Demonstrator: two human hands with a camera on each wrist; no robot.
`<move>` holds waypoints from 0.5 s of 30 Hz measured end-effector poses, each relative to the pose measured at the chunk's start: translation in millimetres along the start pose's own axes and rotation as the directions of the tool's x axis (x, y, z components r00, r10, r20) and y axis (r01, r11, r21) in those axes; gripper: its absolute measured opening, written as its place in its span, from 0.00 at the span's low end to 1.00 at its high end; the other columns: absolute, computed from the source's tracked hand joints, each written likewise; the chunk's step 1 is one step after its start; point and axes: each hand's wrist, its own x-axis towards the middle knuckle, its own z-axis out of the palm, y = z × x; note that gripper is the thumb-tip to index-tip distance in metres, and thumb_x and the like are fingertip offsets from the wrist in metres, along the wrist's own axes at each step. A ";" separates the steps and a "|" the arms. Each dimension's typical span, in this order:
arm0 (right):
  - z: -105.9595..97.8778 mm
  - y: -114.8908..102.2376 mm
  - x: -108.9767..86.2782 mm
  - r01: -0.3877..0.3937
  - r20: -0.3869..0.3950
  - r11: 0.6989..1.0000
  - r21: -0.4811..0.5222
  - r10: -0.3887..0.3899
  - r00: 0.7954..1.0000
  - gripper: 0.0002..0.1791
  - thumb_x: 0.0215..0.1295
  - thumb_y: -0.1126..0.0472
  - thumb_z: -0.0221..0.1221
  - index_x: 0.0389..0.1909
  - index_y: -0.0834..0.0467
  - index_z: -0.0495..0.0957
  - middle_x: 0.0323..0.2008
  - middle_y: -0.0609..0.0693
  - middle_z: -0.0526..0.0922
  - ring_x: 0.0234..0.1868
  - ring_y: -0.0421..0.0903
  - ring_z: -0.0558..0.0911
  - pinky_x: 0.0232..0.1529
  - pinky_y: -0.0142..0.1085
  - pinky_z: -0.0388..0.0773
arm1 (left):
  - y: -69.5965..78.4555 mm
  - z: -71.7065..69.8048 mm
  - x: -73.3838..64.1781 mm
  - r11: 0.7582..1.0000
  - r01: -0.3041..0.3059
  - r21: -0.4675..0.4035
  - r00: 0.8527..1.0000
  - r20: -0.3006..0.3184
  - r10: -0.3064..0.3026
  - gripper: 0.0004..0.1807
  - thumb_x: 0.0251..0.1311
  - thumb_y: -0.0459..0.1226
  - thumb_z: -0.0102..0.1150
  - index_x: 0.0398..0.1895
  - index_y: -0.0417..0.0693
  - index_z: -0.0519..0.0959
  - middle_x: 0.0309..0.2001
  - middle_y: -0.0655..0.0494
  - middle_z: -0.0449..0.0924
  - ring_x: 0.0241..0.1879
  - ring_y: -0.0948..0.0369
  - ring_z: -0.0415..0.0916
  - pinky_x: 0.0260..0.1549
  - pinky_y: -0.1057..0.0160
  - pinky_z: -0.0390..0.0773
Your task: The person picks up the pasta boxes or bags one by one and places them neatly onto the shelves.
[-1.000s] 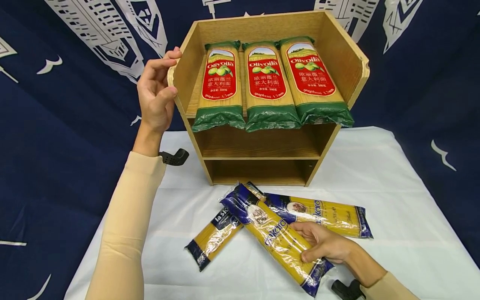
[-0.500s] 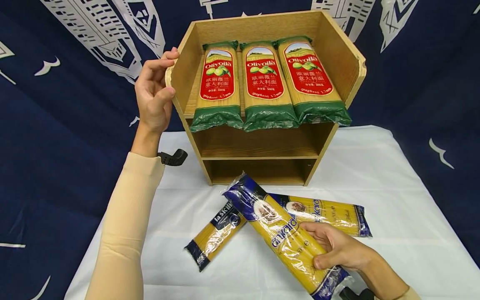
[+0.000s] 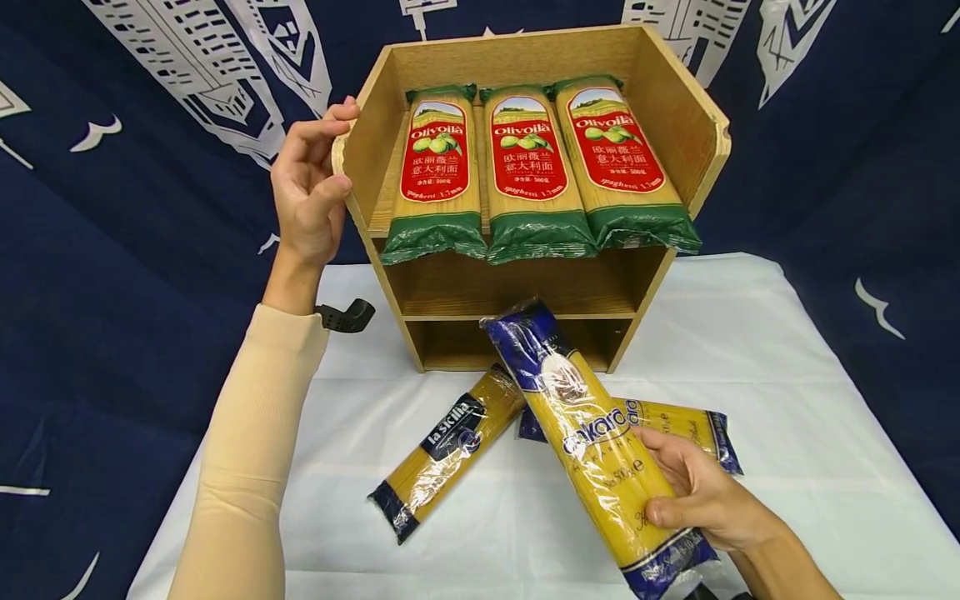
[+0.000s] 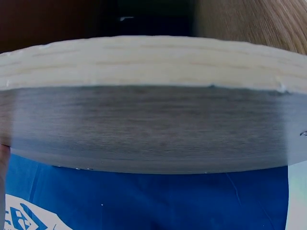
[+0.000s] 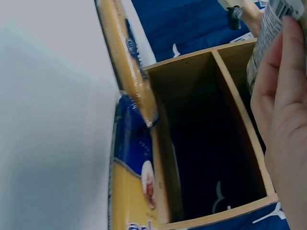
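My right hand [image 3: 708, 497] grips a yellow and blue packet of Ankara spaghetti [image 3: 581, 408] near its lower end, thumb on the front. The packet is tilted, its top end before the lower openings of a small wooden shelf [image 3: 517, 48]. In the right wrist view the right hand [image 5: 288, 105] holds the packet at the upper right edge. My left hand [image 3: 309, 192] holds the shelf's left side panel [image 3: 367, 167] by its front edge. That panel's edge [image 4: 153, 62] fills much of the left wrist view.
Several green-ended Olivoilà spaghetti packets [image 3: 528, 150] lie on the shelf's top level. A La Sicilia packet [image 3: 450, 450] and another Ankara packet [image 3: 675, 421], partly covered, lie on the white tablecloth [image 3: 337, 542]. A dark blue patterned cloth [image 3: 150, 208] hangs behind.
My right hand has lifted the Ankara packet off the other packets and moved it rightward, its top end up toward the shelf. My left hand stays on the side panel.
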 end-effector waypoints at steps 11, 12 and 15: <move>-6.3 -11.7 4.7 0.169 -0.050 0.983 -0.077 -0.173 0.984 0.35 0.67 0.76 0.54 0.74 0.69 0.56 0.56 0.68 0.78 0.51 0.58 0.85 0.47 0.50 0.85 | -0.5 -1.4 -0.2 1.000 -0.003 0.002 1.000 -0.005 0.003 0.28 0.36 0.37 0.72 0.45 0.32 0.79 0.55 0.39 0.80 0.69 0.43 0.66 0.74 0.50 0.59; -6.8 -12.6 4.8 0.177 -0.061 0.981 -0.075 -0.182 0.981 0.35 0.67 0.76 0.54 0.74 0.69 0.56 0.56 0.68 0.78 0.51 0.59 0.85 0.47 0.50 0.85 | -0.8 -1.4 -0.2 1.000 -0.004 0.002 1.000 -0.002 0.004 0.29 0.36 0.38 0.73 0.45 0.32 0.79 0.55 0.39 0.80 0.69 0.43 0.66 0.74 0.50 0.58; -7.6 -14.1 6.0 0.186 -0.113 0.979 -0.087 -0.196 0.974 0.35 0.67 0.78 0.54 0.74 0.67 0.57 0.55 0.68 0.79 0.50 0.58 0.85 0.46 0.50 0.85 | -1.6 -1.4 0.3 1.000 -0.007 0.009 1.000 0.005 0.007 0.30 0.36 0.40 0.75 0.45 0.33 0.79 0.55 0.39 0.79 0.69 0.42 0.65 0.74 0.50 0.58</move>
